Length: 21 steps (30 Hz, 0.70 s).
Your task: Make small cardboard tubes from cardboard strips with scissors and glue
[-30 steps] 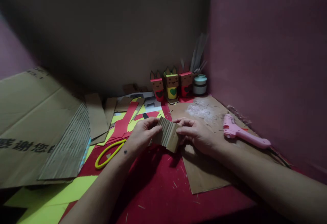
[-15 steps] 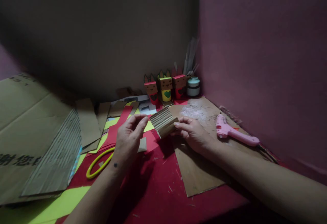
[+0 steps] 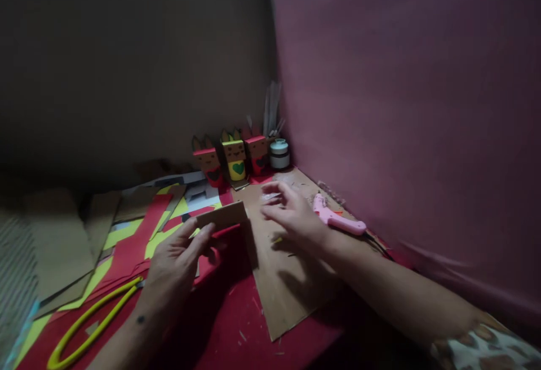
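Your left hand (image 3: 180,260) has its fingers closed on the small cardboard piece (image 3: 224,217), which you hold up over the red-covered table (image 3: 220,325). The piece's free end points toward your right hand (image 3: 289,212), with a gap between the two. Your right fingers are parted and loosely curled, gripping nothing that shows, above the flat cardboard sheet (image 3: 287,308).

The near corner of that sheet reaches toward you; its left edge borders a strip of red surface, dotted with thin scraps, that runs between it and your left forearm. To your right, the pink glue gun (image 3: 343,223) lies just beyond your wrist, its cord trailing beside the pink wall (image 3: 401,122), which bounds that side.

On your left, the yellow scissor handles (image 3: 95,322) sit close to your forearm, with red and yellow paper (image 3: 137,243) and cardboard offcuts (image 3: 61,240) past them. Ahead, three eared figures (image 3: 234,159) and a lidded jar (image 3: 279,155) line the back.
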Each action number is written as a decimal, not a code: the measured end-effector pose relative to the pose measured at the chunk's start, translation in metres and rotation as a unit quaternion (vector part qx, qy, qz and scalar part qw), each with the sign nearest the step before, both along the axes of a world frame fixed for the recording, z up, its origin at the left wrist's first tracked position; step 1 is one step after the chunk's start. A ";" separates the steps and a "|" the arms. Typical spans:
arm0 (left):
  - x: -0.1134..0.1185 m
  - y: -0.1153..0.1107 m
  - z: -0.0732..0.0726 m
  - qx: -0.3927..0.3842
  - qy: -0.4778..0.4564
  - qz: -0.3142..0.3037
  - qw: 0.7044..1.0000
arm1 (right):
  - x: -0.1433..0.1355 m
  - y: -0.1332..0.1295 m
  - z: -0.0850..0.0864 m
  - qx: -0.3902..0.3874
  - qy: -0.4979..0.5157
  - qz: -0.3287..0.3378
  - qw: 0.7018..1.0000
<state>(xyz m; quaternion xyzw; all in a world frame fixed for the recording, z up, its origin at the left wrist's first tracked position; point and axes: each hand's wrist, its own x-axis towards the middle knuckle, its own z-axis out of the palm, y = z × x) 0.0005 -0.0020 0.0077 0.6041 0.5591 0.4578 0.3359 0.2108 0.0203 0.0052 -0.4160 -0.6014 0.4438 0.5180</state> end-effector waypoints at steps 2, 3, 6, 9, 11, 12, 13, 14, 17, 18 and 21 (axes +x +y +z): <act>0.002 -0.001 0.002 -0.011 -0.058 -0.012 0.998 | 0.031 -0.011 0.003 0.126 -0.157 -0.059 0.978; 0.003 -0.001 0.002 -0.012 -0.084 -0.013 0.996 | 0.047 -0.016 0.000 0.173 -0.249 -0.115 0.946; 0.007 0.001 0.000 -0.029 -0.128 -0.017 0.991 | 0.089 -0.025 -0.022 0.155 -0.463 -0.200 0.850; 0.008 0.002 -0.004 -0.048 -0.165 -0.032 0.985 | 0.108 -0.025 -0.043 0.076 -0.553 -0.201 0.805; 0.008 0.003 -0.007 -0.059 -0.193 -0.044 0.978 | 0.109 -0.022 -0.050 0.063 -0.573 -0.190 0.794; 0.008 0.003 -0.010 -0.063 -0.202 -0.051 0.976 | 0.108 -0.020 -0.053 0.063 -0.577 -0.188 0.792; 0.008 0.004 -0.012 -0.064 -0.207 -0.053 0.975 | 0.106 -0.019 -0.055 0.068 -0.579 -0.187 0.791; 0.007 0.004 -0.014 -0.064 -0.206 -0.055 0.975 | 0.105 -0.017 -0.057 0.073 -0.577 -0.190 0.791; 0.006 0.006 -0.019 -0.065 -0.180 -0.063 0.979 | 0.105 -0.013 -0.065 0.100 -0.564 -0.210 0.792; 0.006 0.007 -0.020 -0.067 -0.174 -0.066 0.980 | 0.107 -0.011 -0.068 0.116 -0.560 -0.217 0.791; 0.005 0.009 -0.022 -0.082 -0.175 -0.071 0.979 | 0.113 -0.010 -0.072 0.165 -0.523 -0.255 0.796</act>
